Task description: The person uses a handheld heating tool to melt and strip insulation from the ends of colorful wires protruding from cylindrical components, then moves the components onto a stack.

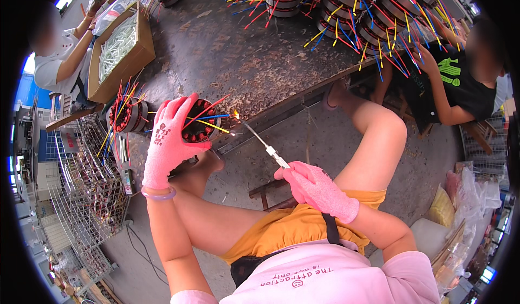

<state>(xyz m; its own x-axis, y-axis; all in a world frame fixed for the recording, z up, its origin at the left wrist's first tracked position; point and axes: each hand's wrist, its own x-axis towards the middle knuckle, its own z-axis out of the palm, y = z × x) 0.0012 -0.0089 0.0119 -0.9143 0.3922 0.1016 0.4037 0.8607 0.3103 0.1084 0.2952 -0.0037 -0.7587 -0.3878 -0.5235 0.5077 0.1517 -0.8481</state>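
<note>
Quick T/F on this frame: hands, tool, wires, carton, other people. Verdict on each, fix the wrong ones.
1. The right hand holds a thin torch-like tool with a small flame at its tip. True.
2. The left hand is well away from any wound ring. False: it is at one, with thumb and fingers around its left side.
3. Red, blue and yellow wires stick out of that ring toward the flame. True.
4. The carton of thin white pieces is at the upper right. False: it is at the upper left.
5. Nobody else is in view. False: one person is at the left, another person at the right.
</note>
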